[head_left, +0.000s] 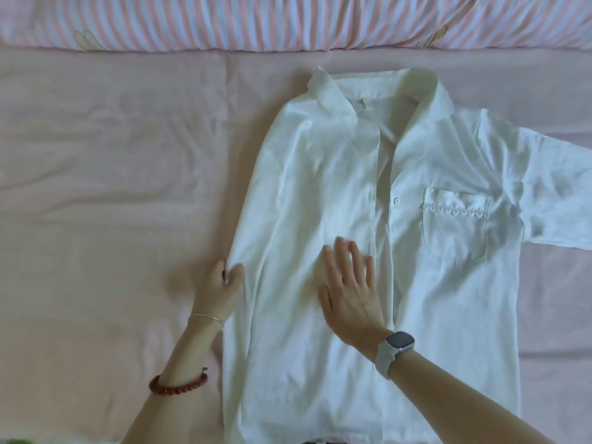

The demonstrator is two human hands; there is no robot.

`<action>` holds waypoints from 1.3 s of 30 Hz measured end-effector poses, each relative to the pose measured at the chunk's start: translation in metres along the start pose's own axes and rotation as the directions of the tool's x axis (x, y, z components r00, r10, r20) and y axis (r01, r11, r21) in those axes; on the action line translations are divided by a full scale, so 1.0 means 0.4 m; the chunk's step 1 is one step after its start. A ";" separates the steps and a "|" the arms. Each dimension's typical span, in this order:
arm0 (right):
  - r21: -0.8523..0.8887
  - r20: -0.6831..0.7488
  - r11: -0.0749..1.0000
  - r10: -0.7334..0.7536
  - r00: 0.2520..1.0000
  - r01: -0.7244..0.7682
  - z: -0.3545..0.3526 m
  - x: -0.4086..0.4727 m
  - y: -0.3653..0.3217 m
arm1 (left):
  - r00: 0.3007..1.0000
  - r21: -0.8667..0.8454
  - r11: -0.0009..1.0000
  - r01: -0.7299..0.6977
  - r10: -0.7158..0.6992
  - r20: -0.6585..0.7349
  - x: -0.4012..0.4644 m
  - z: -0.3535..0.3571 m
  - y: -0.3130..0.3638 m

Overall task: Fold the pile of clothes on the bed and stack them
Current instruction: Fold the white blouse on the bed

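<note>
While a pale pink wrinkled bed sheet (112,187) is spread across almost the whole view, a long bolster in pink, white and blue stripes (288,20) is laid along its far edge. On the sheet, right of the middle, a white collared button-front shirt (432,299) is laid face up, with its collar toward the bolster and its hem toward the person. One side of the shirt has been folded in over the front, while the opposite sleeve is stretched out flat to the right edge. A stitched chest pocket (455,225) is seen on the flat side. The folded edge is pinched by the left hand (224,283), thumb and fingers closed on the cloth. The right hand (349,290) is laid flat on the shirt front, fingers straight and slightly spread. A light-strapped smartwatch (398,344) is worn on the right wrist. A red-brown bead bracelet (176,384) and a thin chain (208,318) are worn on the left forearm.
</note>
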State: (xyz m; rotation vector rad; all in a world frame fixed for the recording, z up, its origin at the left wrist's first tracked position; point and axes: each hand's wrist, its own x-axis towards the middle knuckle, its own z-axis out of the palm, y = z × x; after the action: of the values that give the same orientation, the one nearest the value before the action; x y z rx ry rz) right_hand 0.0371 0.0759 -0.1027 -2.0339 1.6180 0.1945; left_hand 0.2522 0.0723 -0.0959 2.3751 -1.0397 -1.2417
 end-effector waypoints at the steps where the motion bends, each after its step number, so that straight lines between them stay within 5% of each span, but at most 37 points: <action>1: -0.002 0.039 1.000 0.024 0.999 -0.024 0.005 0.006 0.013 | 0.999 -0.001 1.000 -0.029 0.029 -0.026 0.011 -0.023 -0.006; 7: -0.026 0.060 0.999 0.029 0.998 -0.027 -0.008 0.040 0.055 | 0.964 -0.103 0.995 -0.009 -0.019 -0.267 0.089 -0.150 -0.027; 13: 0.061 -0.114 0.997 -0.041 0.993 0.048 -0.019 -0.039 -0.011 | 0.990 -0.174 0.978 0.118 -0.130 -0.057 0.001 -0.139 -0.113; 16: 0.004 0.006 0.983 -0.182 0.983 0.182 0.027 -0.097 -0.070 | 0.966 -0.203 0.944 0.259 -0.255 0.049 -0.084 -0.106 -0.183; 19: -0.069 0.161 0.983 -0.158 0.974 0.171 0.064 -0.123 -0.079 | 0.960 -0.252 0.927 0.278 -0.256 0.114 -0.138 -0.094 -0.226; 24: -0.031 -0.031 0.997 -0.065 0.997 0.064 0.047 -0.113 -0.102 | 0.922 -0.231 0.961 0.150 -0.220 -0.320 -0.114 -0.221 -0.254; 27: 0.023 -0.249 0.994 -0.098 0.964 0.107 0.030 -0.098 -0.161 | 0.907 -0.339 0.940 0.041 -0.177 -0.382 -0.080 -0.295 -0.256; 29: 0.048 -0.266 0.975 -0.196 0.944 0.216 0.027 -0.085 -0.223 | 0.909 -0.447 0.894 0.002 -0.188 -0.371 -0.062 -0.319 -0.264; 36: 0.030 0.107 0.864 -0.503 0.857 0.503 0.097 -0.035 -0.423 | 0.903 -0.194 0.908 0.372 -0.402 -0.149 -0.117 -0.288 -0.408; 39: -0.023 0.156 0.825 -0.555 0.817 0.565 0.110 0.004 -0.463 | 0.930 -0.221 0.917 0.331 -0.357 -0.088 -0.145 -0.298 -0.429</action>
State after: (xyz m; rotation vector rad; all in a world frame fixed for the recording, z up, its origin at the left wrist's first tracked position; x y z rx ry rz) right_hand 0.2207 0.1223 -0.0831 -2.3919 0.8743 0.1735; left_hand 0.4064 0.2239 -0.0796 2.5038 -0.4405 -1.2168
